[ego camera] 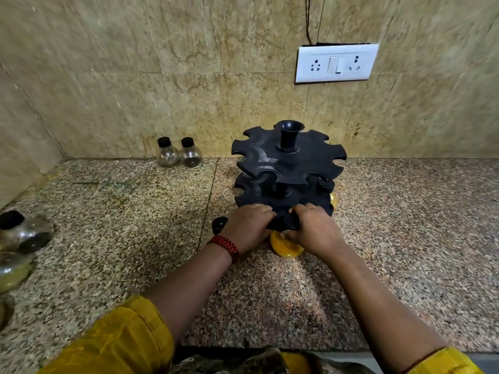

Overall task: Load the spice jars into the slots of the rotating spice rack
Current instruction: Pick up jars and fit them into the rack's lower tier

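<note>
A black two-tier rotating spice rack (290, 160) stands on the speckled stone counter (135, 211) near the wall. Both my hands are at the front of its lower tier. My left hand (248, 226) rests on the tier's edge. My right hand (314, 229) grips a round jar of yellow spice (285, 248) with a black cap, right at a front slot. Another yellow jar (333, 199) hangs in the lower tier at the right. Two clear jars with black caps (179, 153) stand by the wall to the left of the rack.
Several more jars (19, 244) sit at the counter's left edge, blurred. A small black cap or jar top (220, 224) shows just left of my left wrist. A white socket and switch plate (336, 63) is on the tiled wall above.
</note>
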